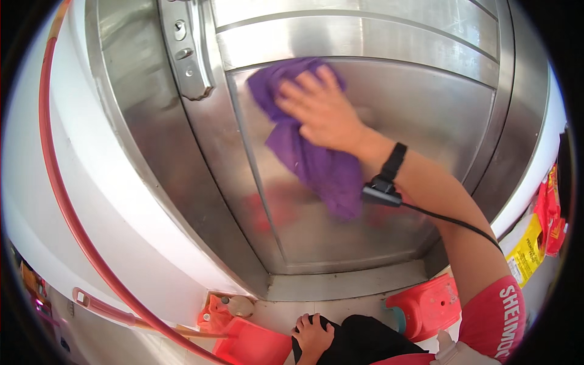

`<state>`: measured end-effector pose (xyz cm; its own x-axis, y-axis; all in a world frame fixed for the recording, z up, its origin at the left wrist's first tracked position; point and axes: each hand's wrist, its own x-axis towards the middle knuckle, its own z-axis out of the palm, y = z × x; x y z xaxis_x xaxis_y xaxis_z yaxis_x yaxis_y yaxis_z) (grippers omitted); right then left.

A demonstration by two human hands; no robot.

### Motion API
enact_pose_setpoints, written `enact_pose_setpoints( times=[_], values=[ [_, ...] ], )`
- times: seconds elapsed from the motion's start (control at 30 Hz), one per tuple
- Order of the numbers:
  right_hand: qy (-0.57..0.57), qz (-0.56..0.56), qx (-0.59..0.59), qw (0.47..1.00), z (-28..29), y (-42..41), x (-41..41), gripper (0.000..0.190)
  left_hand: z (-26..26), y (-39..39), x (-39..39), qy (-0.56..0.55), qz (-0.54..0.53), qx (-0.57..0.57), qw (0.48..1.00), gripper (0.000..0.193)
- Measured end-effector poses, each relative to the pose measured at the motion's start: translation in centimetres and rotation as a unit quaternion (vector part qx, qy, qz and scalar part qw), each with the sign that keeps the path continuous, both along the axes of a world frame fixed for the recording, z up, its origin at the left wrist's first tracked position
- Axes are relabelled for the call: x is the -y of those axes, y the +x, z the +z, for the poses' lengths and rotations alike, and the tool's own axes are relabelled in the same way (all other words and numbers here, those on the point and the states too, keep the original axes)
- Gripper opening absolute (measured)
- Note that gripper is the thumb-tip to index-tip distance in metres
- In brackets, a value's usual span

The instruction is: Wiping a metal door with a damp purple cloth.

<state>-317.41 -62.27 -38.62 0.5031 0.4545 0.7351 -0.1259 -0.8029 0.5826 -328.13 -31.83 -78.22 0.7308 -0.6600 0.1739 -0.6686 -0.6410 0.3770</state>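
My right hand [321, 109] presses a purple cloth [319, 169] flat against the lower panel of a stainless steel door [410, 118]. The fingers are spread over the cloth's upper part, while its loose end hangs down below the palm. A black strap with a small device [385, 187] and a cable circles my right wrist. My left hand [313, 332] rests on my knee in black trousers [369, 337], holding nothing, its fingers slightly apart. Up and to the left of the cloth is the door's lock plate [187, 54], with a keyhole and a small knob.
A long red pole [59, 182] curves along the white wall at left. Low down are a red dustpan [253, 342], a jar [240, 306] beside a red bag [216, 315], and a red plastic stool [426, 308]. Printed bags [529, 246] stand at the right edge.
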Motion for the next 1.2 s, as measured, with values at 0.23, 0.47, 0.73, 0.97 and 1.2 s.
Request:
enact_pose_setpoints(
  times=[0.23, 0.47, 0.73, 0.97, 1.2],
  values=[
    [-0.086, 0.018, -0.183, 0.979, -6.5, 3.6, -3.6, 0.048, -1.0, 1.8, -1.1, 0.003, 0.024, -0.039, 0.999, 0.047],
    [-0.268, 0.08, -0.232, 0.932, 1.0, 3.0, 0.0, 0.042, -1.6, 2.7, -1.1, 0.003, 0.03, -0.057, 0.998, 0.046],
    [-0.046, 0.053, 0.113, 0.991, 2.6, 9.0, -6.7, 0.04, -2.0, 2.9, -0.8, -0.018, 0.002, -0.057, 0.998, 0.044],
    [0.009, 0.12, -0.116, 0.986, -16.2, 11.0, -8.1, 0.035, -0.7, 2.8, -1.8, -0.01, 0.004, -0.089, 0.996, 0.045],
    [-0.14, 0.127, -0.275, 0.943, -19.0, 9.3, -7.2, 0.007, 0.2, 2.6, -3.7, -0.03, 0.021, -0.076, 0.996, 0.044]
  ],
)
